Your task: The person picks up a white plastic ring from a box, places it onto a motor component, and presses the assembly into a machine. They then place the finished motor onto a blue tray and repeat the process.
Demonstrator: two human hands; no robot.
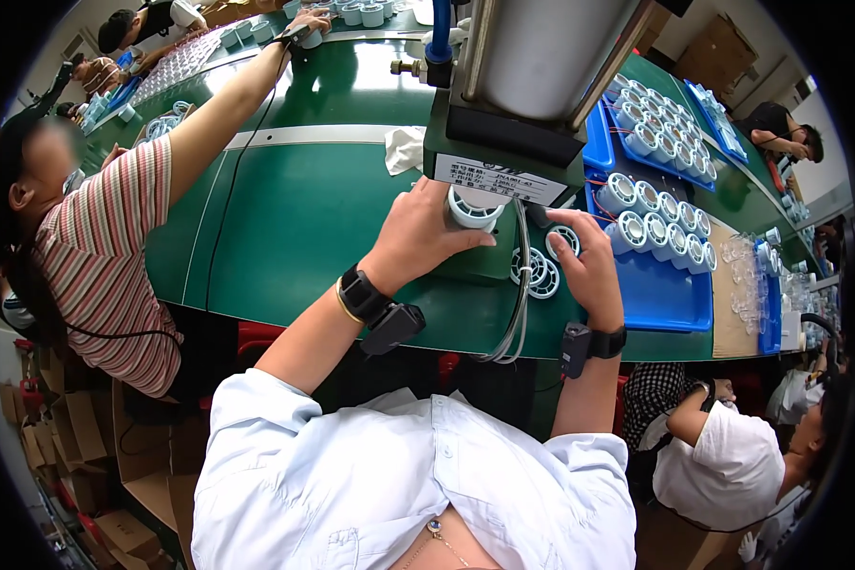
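A white-and-pale-blue round housing with a slotted rim [475,211] sits under the head of a pneumatic press [503,142]. My left hand [420,233] is closed round its left side, the thumb along the near edge. To the right of the press, my right hand [591,271] has its thumb and fingers apart, the fingertips near a dark part [539,216] at the press's side. I see nothing held in it. White slotted rings [544,277] lie on the green table between my hands, and another ring [562,239] is partly behind my right thumb.
Blue trays [670,309] with rows of white-and-blue housings [657,228] stand on the right. Grey cables [520,318] hang over the table's front edge. A white cloth [405,150] lies left of the press. A co-worker's arm [223,100] reaches across the far left.
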